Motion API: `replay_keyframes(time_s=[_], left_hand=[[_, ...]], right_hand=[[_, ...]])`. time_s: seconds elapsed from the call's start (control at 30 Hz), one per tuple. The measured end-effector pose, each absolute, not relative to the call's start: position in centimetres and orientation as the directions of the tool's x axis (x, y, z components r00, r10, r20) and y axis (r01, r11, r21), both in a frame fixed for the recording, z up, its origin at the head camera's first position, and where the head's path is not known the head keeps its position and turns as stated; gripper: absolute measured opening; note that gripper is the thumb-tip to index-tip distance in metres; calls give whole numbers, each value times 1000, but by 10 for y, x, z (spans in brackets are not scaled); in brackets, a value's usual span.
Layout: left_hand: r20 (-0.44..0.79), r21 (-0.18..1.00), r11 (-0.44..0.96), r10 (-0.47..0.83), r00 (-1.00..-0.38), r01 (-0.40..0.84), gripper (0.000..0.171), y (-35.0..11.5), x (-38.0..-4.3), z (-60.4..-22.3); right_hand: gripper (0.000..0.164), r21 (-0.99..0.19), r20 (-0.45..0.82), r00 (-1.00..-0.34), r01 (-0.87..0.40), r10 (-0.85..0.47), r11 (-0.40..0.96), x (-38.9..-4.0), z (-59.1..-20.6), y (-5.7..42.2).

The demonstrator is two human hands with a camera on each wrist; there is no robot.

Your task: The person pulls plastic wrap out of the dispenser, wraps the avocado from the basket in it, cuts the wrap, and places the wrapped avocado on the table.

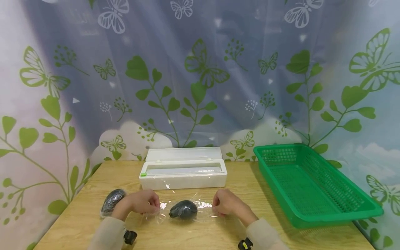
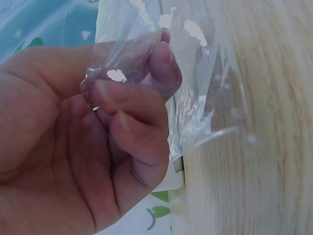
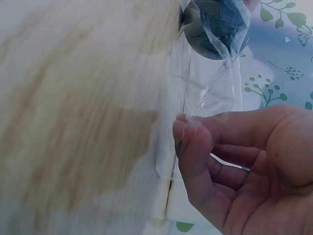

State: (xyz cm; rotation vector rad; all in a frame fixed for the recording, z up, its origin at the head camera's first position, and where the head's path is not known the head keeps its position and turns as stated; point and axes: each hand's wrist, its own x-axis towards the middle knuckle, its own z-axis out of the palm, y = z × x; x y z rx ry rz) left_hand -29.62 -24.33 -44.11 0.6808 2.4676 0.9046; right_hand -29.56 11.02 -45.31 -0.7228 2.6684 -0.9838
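Observation:
A dark, pear-shaped avocado (image 1: 183, 210) lies in a sheet of clear cling film (image 1: 204, 205) between the two hands in the head view. My left hand (image 1: 144, 202) pinches the film's left end, with thumb and fingers curled on the bunched plastic in the left wrist view. At the other end, my right hand (image 1: 228, 203) pinches the film between thumb and fingertip. The right wrist view shows the film running from those fingertips up around the avocado (image 3: 217, 27). Beside my left wrist sits a second dark avocado (image 1: 113, 200), wrapped in shiny film.
Behind the hands stands a white cling film dispenser (image 1: 184, 183) with its lid raised and a small green piece at its left end. A green plastic basket (image 1: 298, 180) is at the right of the wooden table (image 1: 175, 239). A patterned curtain (image 1: 243, 114) hangs behind.

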Motion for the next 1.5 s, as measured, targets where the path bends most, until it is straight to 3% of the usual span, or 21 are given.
replay_keyframes(time_s=[0.2, 0.37, 0.67, 0.9, 1.07, 1.3, 1.5], left_hand=[[-236, 699, 657, 583, -777, 281, 6, -241, -294, -438], [-206, 685, 644, 618, -759, 339, 9, -240, -294, -433], [11, 606, 577, 683, -731, 548, 18, -214, -284, -415], [1, 672, 545, 676, -737, 501, 38, -182, -275, -418], [-6, 704, 524, 680, -733, 480, 27, -179, -276, -426], [23, 711, 494, 695, -719, 501, 22, -182, -284, -437], [60, 695, 494, 684, -727, 522, 22, -184, -288, -442]], right_hand=[[19, -684, -38, -848, -364, -528, 633, -295, -454, 108], [20, -668, -40, -855, -363, -518, 650, -293, -454, 106], [21, -624, -37, -863, -374, -503, 686, -294, -455, 105], [20, -630, -42, -858, -375, -512, 680, -294, -454, 106], [15, -642, -40, -853, -377, -520, 668, -295, -448, 110], [2, -535, 62, -847, -475, -528, 699, -294, -432, 114], [7, -471, 264, -725, -673, -637, 571, -281, -416, 93]])
